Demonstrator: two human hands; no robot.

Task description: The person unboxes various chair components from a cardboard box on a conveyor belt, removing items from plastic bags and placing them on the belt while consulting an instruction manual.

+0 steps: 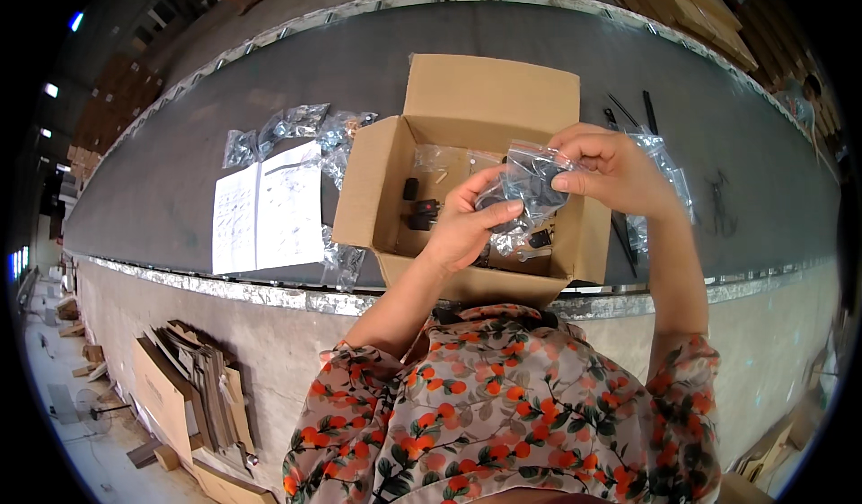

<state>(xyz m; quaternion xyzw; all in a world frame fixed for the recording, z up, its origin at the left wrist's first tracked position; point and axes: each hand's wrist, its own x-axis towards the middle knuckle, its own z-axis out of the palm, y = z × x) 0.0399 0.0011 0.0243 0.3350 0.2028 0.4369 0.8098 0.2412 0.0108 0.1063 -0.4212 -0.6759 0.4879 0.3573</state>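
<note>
Above an open cardboard box (368, 181), both my hands grip a small clear zip bag (530, 185) with dark parts inside. My left hand (469, 221) pinches the bag's lower left side between thumb and fingers. At its upper right edge, near the seal, my right hand (606, 165) pinches the plastic. Small black parts (422, 215), more clear bags and a silvery wrench-like piece (533, 254) lie on the box floor. My hands and the held bag hide part of the box's inside.
Left of the box are a printed sheet (260, 212) and clear bags of hardware (296, 122). On the right lie black rods (649, 112), more bags (669, 167) and a thin dark cord (720, 201). The dark belt (180, 172) carries everything; flattened cardboard (193, 387) leans below.
</note>
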